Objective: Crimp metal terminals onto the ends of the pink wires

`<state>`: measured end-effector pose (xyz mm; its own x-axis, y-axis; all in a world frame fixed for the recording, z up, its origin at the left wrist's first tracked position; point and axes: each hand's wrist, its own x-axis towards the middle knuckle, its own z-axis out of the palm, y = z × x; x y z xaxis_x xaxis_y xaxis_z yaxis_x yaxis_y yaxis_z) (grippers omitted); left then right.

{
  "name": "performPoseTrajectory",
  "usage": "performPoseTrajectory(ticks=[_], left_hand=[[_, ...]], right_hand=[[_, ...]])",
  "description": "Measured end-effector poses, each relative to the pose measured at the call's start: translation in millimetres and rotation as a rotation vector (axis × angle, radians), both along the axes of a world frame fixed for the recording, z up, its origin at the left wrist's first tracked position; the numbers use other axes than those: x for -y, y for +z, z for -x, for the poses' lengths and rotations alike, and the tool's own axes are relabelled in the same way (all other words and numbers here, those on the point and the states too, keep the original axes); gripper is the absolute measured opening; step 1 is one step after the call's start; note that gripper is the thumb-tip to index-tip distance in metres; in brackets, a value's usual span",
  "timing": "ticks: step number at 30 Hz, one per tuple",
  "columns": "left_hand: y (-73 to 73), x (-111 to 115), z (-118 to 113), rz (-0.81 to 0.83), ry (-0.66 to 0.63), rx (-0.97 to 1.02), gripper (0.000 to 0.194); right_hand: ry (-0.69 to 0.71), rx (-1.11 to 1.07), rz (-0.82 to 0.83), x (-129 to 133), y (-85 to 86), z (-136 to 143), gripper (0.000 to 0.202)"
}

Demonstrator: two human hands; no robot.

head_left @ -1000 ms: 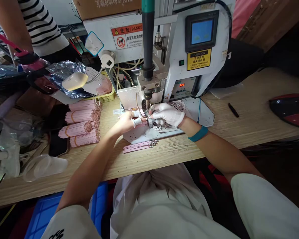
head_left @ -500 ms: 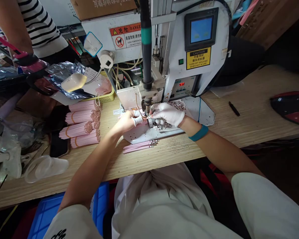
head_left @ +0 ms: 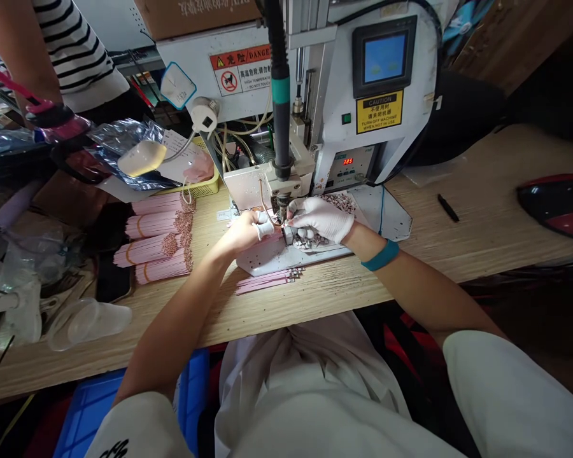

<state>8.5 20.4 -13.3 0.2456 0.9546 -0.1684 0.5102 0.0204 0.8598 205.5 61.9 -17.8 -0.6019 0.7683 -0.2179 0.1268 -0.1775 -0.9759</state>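
Note:
Under the soldering head of the machine, my two hands nearly meet. My left hand, with white covers on its fingertips, is closed on a pink wire, mostly hidden by the fingers. Opposite it, my right hand, in a white glove, pinches close to the soldering tip; whatever lies between its fingertips is too small to make out. Small metal pieces are heaped on the machine's base beside and below the glove. Several pink wires with metal ends lie along the front of the base.
Bundled pink wires are stacked at left, near a plastic cup and a phone. A lit lamp hangs over them. A black pen lies at right. Another person in a striped top stands at back left.
Both hands stay almost still at the soldering tip. The red display on the machine now reads 385; half a second ago its digits were unclear.

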Motion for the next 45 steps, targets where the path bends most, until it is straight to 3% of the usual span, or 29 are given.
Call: performPoseTrajectory(ticks=[5, 9, 11, 14, 19, 22, 25, 32, 38, 45], left_hand=[[5.1, 1, 0, 0.028, -0.017, 0.078, 0.024], [12.5, 7, 6, -0.007, -0.049, 0.024, 0.023], [15.4, 13, 8, -0.003, -0.123, -0.058, 0.02], [16.9, 24, 7, -0.015, -0.228, -0.23, 0.018], [11.1, 30, -1, -0.258, -0.091, -0.64, 0.018], [4.0, 27, -4, -0.391, -0.049, -0.793, 0.019], [-1.4, 23, -5, -0.445, -0.089, -0.777, 0.018], [-3.6, 20, -4, -0.453, -0.131, -0.73, 0.019], [-6.8, 20, -7, -0.489, -0.155, -0.775, 0.019], [-2.2, 19, -3, -0.458, -0.179, -0.761, 0.023]], right_hand=[[0.027, 0.035, -0.017, -3, 3.2, -6, 0.014], [-0.093, 0.164, -0.286, -11, 15.0, -25, 0.014], [-0.133, 0.284, -0.444, -15, 17.6, -34, 0.013], [-0.075, 0.471, -0.645, -15, 15.1, -40, 0.012], [0.022, 0.586, -0.833, -9, 6.6, -31, 0.011], [0.064, 0.626, -0.89, -6, 2.9, -24, 0.012], [0.055, 0.631, -0.915, -6, 1.9, -22, 0.011], [-0.038, 0.626, -0.769, -10, 13.3, -35, 0.012], [0.025, 0.589, -0.89, -8, 8.4, -31, 0.016], [-0.066, 0.707, -0.961, -12, 1.2, -30, 0.016]])
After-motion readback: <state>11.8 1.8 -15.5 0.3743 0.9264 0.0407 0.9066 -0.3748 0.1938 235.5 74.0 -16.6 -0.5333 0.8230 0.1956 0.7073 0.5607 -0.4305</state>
